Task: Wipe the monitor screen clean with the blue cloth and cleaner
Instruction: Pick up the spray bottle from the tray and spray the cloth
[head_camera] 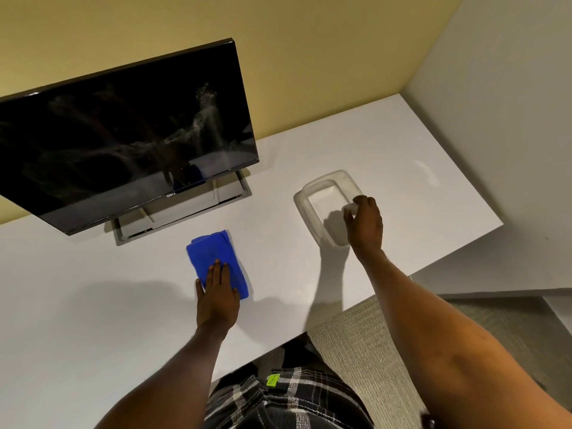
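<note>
The black monitor (108, 134) stands at the back left of the white desk (387, 144), its dark screen marked with pale smears and specks. In front of it a folded blue cloth (212, 250) lies on the desk. My left hand (216, 300) presses on the cloth's near end, fingers on top and thumb against its left edge. My right hand (366, 226) hovers over the near right rim of a clear plastic container (309, 193), fingertips pinched on a small white object (351, 208). I cannot tell what that object is.
The monitor's grey stand (182, 212) sits just behind the cloth. A yellow wall runs behind the desk and a grey wall (495, 88) closes its right side. The desk's front edge cuts diagonally above the carpet (356, 335).
</note>
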`<state>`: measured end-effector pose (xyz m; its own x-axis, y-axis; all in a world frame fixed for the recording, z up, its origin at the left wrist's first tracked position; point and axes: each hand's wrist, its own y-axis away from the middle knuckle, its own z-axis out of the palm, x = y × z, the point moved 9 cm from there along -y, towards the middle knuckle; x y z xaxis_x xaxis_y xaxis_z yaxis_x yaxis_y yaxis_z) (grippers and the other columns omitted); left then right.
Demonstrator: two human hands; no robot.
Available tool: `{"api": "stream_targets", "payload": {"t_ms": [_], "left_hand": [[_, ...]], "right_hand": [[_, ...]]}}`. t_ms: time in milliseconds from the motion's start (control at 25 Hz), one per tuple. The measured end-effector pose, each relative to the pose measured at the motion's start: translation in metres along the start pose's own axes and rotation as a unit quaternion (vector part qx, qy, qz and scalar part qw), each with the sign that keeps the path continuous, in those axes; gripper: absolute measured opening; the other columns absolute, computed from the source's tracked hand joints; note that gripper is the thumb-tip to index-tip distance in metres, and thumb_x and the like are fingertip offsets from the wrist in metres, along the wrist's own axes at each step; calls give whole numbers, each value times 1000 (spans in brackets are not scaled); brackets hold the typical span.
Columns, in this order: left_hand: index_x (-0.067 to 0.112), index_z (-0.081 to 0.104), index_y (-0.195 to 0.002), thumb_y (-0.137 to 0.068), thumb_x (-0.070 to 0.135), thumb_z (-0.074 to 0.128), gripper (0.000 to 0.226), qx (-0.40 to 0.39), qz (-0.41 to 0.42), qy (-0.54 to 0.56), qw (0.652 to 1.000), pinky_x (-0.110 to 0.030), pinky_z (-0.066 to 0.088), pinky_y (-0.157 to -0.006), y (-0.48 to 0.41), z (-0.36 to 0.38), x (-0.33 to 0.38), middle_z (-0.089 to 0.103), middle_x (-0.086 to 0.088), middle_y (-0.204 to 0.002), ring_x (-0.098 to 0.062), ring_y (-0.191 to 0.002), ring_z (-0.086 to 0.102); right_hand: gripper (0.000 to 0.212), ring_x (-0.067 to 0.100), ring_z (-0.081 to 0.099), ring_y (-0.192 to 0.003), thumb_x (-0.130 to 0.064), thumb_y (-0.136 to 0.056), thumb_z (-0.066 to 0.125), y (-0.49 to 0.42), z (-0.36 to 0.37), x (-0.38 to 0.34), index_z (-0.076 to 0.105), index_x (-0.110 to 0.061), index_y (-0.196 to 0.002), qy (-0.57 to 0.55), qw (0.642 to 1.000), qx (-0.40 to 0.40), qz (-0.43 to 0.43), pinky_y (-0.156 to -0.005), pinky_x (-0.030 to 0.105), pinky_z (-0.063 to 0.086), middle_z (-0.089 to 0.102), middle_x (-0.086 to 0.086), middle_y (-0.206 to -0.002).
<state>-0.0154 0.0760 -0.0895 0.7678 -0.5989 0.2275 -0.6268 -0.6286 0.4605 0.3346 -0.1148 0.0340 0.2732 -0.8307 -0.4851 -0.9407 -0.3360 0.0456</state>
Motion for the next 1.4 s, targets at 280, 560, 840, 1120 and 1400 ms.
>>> {"api": "stream_targets", "payload": {"t_ms": [280, 560, 840, 1120, 1400], "left_hand": [[10, 4, -168, -112, 33, 36, 68, -2, 3, -4, 1000, -49, 9, -134, 5, -7, 1, 2, -7, -177, -23, -165, 3], [11, 9, -168, -111, 26, 39, 66, 47, 22, 84, 995, -46, 8, -134, 18, -26, -6, 7, -3, -177, -21, -164, 8], [11, 18, -167, -110, 22, 40, 62, 76, 0, 132, 988, -48, 5, -134, 32, -31, -40, 17, -4, -175, -21, -163, 14], [14, 23, -165, -111, 28, 39, 59, 84, -12, 144, 986, -47, 4, -134, 44, -35, -64, 17, -5, -175, -21, -164, 11], [13, 9, -168, -112, 28, 31, 62, 77, -34, 114, 990, -45, 2, -134, 53, -24, -95, 3, -4, -177, -18, -165, 2]], "right_hand": [[25, 29, 64, -99, -19, -92, 75, 9, -5, -58, 66, -5, -111, -224, 972, 66, -21, -91, 49, 51, 70, 10, -105], [18, 33, 67, -99, -13, -100, 65, 56, 46, -118, 57, -1, -111, -303, 949, -44, -72, -87, 53, 56, 66, 18, -103], [33, 15, 67, -90, -26, -100, 70, 119, 99, -149, 57, -12, -127, -249, 951, -143, -117, -80, 30, 57, 70, 1, -103], [41, 24, 65, -107, -32, -105, 61, 165, 138, -170, 59, -4, -134, -209, 953, -189, -114, -99, 46, 56, 69, 12, -122], [39, 15, 55, -90, -42, -100, 67, 186, 165, -182, 60, -6, -114, -156, 963, -192, -111, -83, 30, 50, 57, -2, -99]]}}
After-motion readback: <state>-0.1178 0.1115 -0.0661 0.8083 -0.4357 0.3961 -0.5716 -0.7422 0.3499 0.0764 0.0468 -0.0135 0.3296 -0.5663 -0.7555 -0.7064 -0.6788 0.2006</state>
